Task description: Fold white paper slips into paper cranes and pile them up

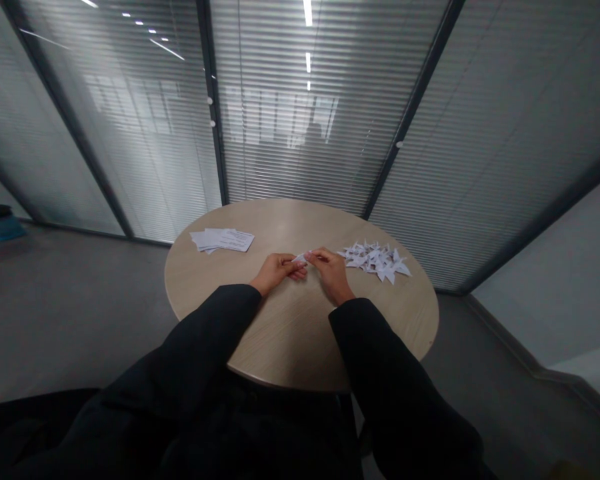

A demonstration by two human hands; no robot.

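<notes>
Over the middle of a round wooden table (290, 333), a small folded piece of white paper (300, 257) is pinched between both hands. My left hand (278, 272) has its thumb and fingers closed on the paper's left side. From the other side my right hand (329, 272) grips it with thumb and forefinger. Much of the paper is hidden by the fingers. Just right of my right hand lies a heap of pointed white folded-paper figures (377, 260). A loose stack of white paper slips with printed lines (225, 239) rests on the table's left side.
Glass partitions with closed blinds (290, 153) stand right behind the table's far edge. Grey floor (95, 307) surrounds the table. A blue object with a dark top (3, 225) is on the floor at far left. At right runs a pale wall (555, 287).
</notes>
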